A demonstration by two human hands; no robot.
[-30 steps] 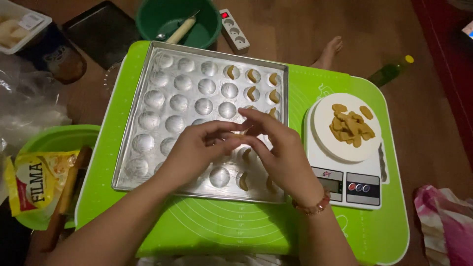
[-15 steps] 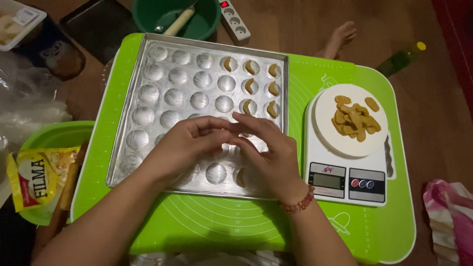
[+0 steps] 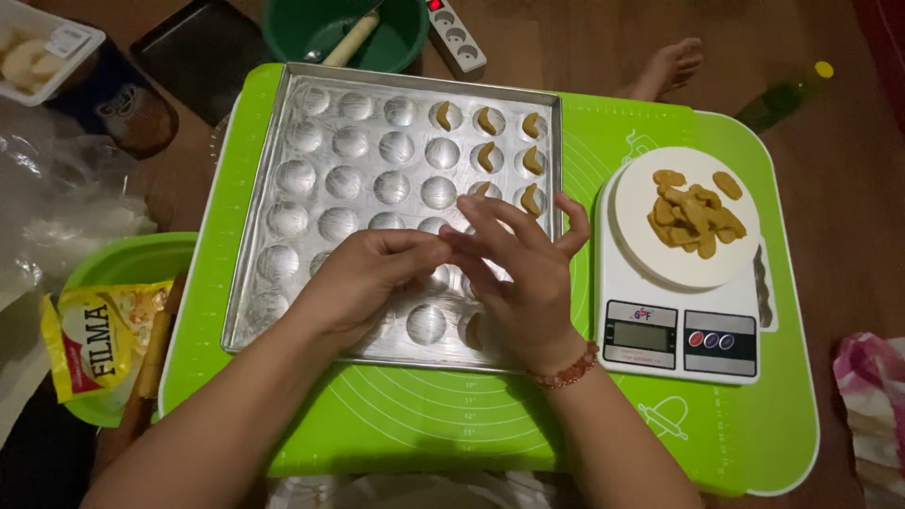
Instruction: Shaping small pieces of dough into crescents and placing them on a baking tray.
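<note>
My left hand [image 3: 363, 278] and my right hand [image 3: 518, 278] meet fingertip to fingertip over the lower middle of a metal baking tray [image 3: 283, 113] with round domed moulds. Whatever small thing they pinch between them is hidden by the fingers. Several crescent-shaped dough pieces [image 3: 509, 155] sit on the moulds in the tray's right columns. To the right, a white kitchen scale [image 3: 674, 339] carries a heap of small dough bits [image 3: 696, 212]. My right wrist wears a beaded bracelet [image 3: 566, 369].
A green silicone mat [image 3: 424, 424] lies under tray and scale. A green bowl with a tool [image 3: 344, 33] and a power strip [image 3: 457, 38] are behind. At left are a green plate with a yellow packet [image 3: 90, 344] and plastic bags. A bare foot [image 3: 665, 66] is at back right.
Both hands stay together over the tray's lower middle, with the fingers shifting slightly; the right hand's fingers have spread more. The camera view has shifted a little.
</note>
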